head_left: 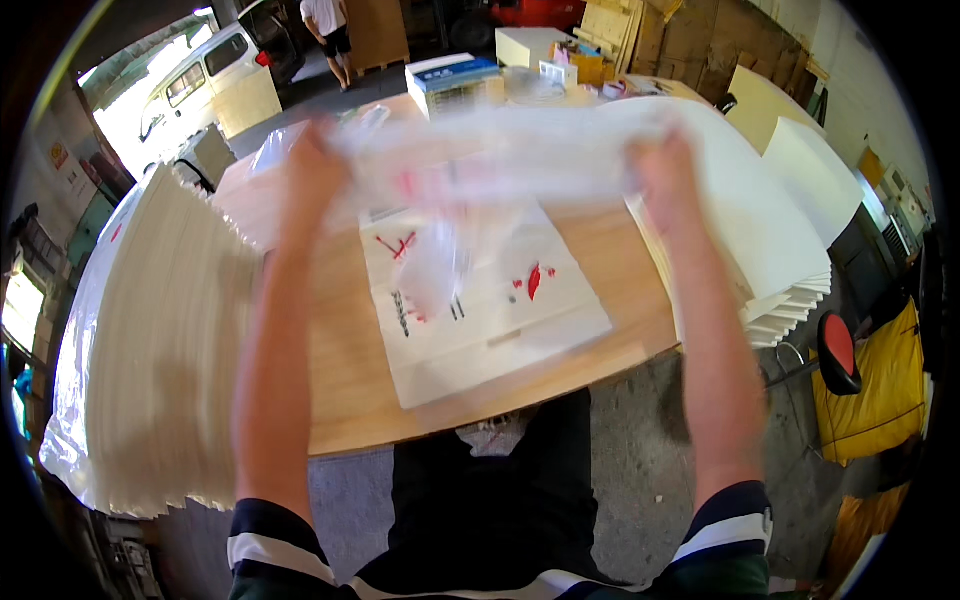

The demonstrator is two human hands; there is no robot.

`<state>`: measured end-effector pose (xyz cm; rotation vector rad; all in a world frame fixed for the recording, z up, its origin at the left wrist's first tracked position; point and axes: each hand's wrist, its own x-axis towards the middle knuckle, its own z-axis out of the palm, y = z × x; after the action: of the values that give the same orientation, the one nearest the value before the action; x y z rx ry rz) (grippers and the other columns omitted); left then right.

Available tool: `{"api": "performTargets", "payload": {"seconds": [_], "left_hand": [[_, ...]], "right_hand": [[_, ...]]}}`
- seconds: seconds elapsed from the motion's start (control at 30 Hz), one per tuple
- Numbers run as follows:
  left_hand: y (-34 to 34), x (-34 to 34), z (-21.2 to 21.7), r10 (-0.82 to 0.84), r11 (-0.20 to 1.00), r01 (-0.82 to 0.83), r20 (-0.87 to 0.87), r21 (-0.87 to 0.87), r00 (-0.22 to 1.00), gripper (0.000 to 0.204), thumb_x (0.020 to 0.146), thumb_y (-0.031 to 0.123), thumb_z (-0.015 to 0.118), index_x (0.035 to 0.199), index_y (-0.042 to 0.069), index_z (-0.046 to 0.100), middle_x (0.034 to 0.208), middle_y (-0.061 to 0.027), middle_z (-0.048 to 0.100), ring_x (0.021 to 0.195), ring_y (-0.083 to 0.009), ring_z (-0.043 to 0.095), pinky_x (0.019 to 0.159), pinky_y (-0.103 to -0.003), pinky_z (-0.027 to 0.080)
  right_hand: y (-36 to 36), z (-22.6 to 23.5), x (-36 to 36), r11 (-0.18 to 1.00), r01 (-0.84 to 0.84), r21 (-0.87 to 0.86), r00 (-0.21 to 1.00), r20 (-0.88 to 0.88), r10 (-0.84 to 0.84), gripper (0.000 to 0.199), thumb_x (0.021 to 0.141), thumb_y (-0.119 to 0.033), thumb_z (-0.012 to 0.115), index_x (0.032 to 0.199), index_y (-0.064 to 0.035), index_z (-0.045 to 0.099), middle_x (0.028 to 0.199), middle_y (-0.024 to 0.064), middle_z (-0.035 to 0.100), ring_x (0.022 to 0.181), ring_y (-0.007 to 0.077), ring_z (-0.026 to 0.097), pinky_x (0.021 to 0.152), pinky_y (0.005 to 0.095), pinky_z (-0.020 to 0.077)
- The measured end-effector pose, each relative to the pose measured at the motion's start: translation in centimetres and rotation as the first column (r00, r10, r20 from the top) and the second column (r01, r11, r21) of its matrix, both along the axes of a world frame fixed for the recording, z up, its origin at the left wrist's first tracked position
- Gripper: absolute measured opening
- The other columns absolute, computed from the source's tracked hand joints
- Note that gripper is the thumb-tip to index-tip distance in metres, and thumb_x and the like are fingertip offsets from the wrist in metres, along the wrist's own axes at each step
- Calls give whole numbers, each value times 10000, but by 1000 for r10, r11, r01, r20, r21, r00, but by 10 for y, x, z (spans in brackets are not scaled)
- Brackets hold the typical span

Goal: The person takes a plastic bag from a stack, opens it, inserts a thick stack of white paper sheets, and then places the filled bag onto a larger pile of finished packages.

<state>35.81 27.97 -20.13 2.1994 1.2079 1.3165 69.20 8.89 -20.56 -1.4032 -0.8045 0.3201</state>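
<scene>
Translucent sheet (540, 160), motion-blurred, raised above the counter (335, 360), well in from its near edge; left hand (320, 160) and right hand (662, 165) wide apart, each clamped on one end; presumably light, limp, slippery, easily creased; best gripped by opposite corners.

Two bare hands, the left hand (318, 165) and the right hand (660, 165), share one blurred whitish sheet (500, 165) above one wooden table (340, 385). One marked sheet (450, 350) lies by the table's near edge. Large stacks of sheets number two: one left stack (160, 370) at the left edge, one right stack (755, 200) at the right edge; the sheets within each are too many to count. One blue-topped pile (455, 85) stands near the far edge. Beyond the table are one white van (195, 85) and one other person (327, 25); off its right edge, one red-and-black seat (840, 353).
</scene>
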Motion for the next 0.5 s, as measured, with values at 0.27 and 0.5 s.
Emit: {"api": "performTargets", "payload": {"seconds": [0.27, 0.5], "left_hand": [[52, 14, -182, 14, 998, 12, -420, 59, 908, 219, 873, 113, 611, 1085, 58, 614, 914, -30, 619, 733, -164, 550, 581, -336, 432], [29, -43, -49, -56, 996, 5, 601, 86, 798, 73, 934, 128, 545, 914, 71, 585, 696, 12, 512, 579, -103, 459, 482, -276, 367]], "right_hand": [[21, -73, -2, 830, 2, -558, 418, 755, 506, 383, 811, -90, 588, 1183, -9, 557, 980, 139, 641, 780, 253, 619, 695, 341, 503], [48, 23, -52, 969, -46, 241, 834, 543, -96, 339, 753, -40, 556, 1091, -23, 576, 932, 173, 662, 778, 349, 649, 704, 389, 514]]}}
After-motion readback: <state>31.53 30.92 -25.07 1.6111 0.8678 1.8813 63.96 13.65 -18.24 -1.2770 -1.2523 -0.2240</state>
